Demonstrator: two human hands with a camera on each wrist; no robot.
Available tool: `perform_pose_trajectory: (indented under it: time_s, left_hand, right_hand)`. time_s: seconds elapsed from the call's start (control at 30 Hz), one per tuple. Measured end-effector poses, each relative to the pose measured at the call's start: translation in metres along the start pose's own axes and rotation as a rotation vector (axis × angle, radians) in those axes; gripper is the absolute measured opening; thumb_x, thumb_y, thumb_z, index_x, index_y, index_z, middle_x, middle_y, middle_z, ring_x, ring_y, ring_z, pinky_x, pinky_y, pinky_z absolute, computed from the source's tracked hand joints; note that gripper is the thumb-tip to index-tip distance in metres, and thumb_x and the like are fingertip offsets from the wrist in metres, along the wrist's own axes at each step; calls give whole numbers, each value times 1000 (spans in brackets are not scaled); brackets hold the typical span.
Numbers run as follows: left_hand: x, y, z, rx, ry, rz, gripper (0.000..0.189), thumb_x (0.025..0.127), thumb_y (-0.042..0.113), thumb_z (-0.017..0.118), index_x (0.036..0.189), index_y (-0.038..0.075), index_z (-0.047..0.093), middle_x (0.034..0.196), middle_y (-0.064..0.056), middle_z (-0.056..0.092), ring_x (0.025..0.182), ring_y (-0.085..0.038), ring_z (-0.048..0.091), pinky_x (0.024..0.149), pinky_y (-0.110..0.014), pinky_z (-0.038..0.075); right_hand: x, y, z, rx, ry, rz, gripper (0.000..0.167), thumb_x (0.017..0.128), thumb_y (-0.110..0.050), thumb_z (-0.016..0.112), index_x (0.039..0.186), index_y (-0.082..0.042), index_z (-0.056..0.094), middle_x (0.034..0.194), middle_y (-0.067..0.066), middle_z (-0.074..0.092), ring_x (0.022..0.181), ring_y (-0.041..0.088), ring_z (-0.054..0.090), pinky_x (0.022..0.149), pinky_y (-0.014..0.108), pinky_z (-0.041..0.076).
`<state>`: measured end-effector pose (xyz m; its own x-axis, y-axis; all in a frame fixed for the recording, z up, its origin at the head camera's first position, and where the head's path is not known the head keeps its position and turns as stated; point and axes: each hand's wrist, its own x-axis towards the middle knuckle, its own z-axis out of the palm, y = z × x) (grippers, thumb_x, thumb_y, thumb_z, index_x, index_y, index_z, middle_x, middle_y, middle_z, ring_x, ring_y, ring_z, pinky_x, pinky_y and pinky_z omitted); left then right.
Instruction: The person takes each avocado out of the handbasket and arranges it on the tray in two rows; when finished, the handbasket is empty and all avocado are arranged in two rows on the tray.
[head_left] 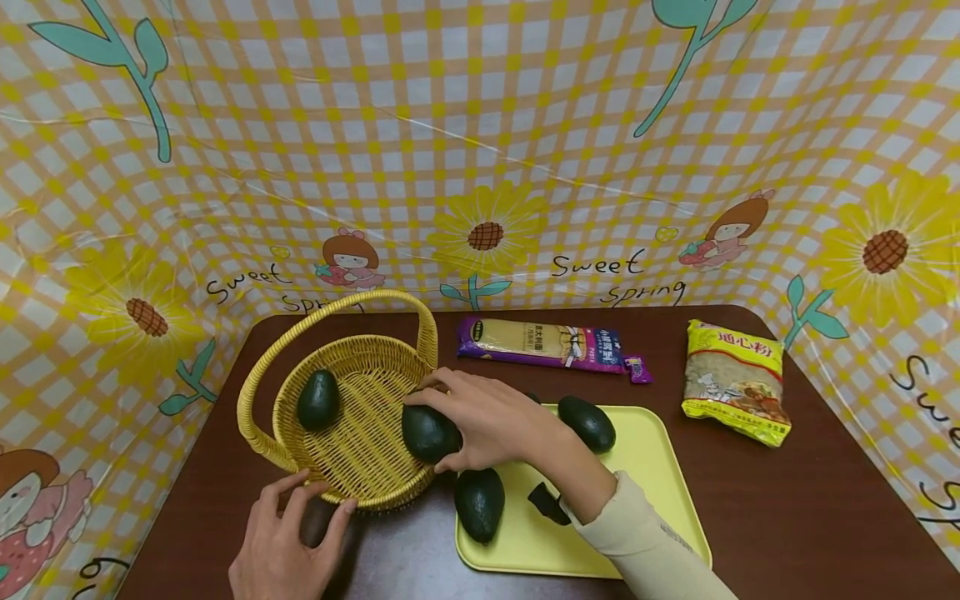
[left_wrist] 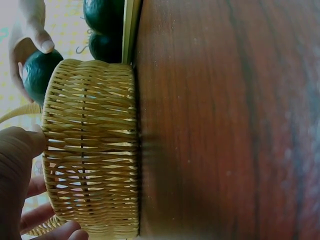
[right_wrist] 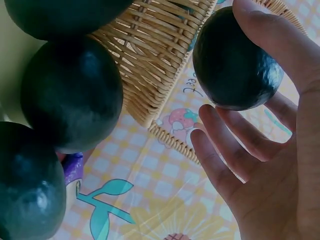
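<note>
My right hand (head_left: 487, 417) grips a dark green avocado (head_left: 429, 435) between thumb and fingers, over the right side of a yellow wicker basket (head_left: 360, 500). In the right wrist view this avocado (right_wrist: 235, 60) is close above the basket rim. Another avocado (head_left: 318, 400) lies inside the basket at the left. My left hand (head_left: 288, 533) holds the near rim with thumb and fingertips, seen in the left wrist view against the woven wall (left_wrist: 92, 150). Right of the basket, a pale yellow tray (head_left: 652, 500) carries avocados (head_left: 480, 504), one of them partly hidden behind my right hand.
A purple pasta packet (head_left: 540, 343) lies behind the tray, with a small purple sachet (head_left: 637, 369) at its end. Farther right is a yellow bag of macaroni (head_left: 735, 383). The basket's tall handle (head_left: 337, 308) arches over it. A checked cloth (head_left: 480, 125) surrounds the brown table (head_left: 810, 517).
</note>
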<state>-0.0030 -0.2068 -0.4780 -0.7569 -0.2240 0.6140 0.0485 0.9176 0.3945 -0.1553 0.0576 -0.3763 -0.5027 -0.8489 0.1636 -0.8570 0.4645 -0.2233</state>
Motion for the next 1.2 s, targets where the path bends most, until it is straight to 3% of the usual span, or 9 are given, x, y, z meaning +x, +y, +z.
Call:
perform_pose_trajectory:
  time_s: [0.4, 0.73, 1.2]
  left_hand:
    - [-1, 1, -1, 3, -5, -14, 38, 73, 34, 100, 98, 14, 80, 116, -11, 69, 81, -32, 67, 47, -49, 52]
    - [-2, 0, 1, 1, -4, -11, 39, 72, 33, 101, 98, 14, 79, 116, -11, 69, 80, -32, 67, 47, -48, 52]
    - [0, 0, -1, -11, -9, -3, 39, 73, 32, 100, 99, 12, 79, 117, -14, 69, 83, -35, 68, 47, -49, 52]
  right_hand:
    - [-13, -4, 6, 28, 26, 5, 87, 83, -50, 94, 156, -22, 56, 147, 7, 56, 117, 21, 65, 89, 42, 61]
    - [-26, -9, 7, 49, 60, 29, 89, 82, -52, 95, 155, -19, 57, 147, 8, 56, 122, 22, 65, 100, 43, 58]
    - [-45, -15, 17, 90, 102, 76, 90, 78, -48, 98, 153, -21, 57, 147, 8, 55, 121, 23, 66, 104, 49, 57]
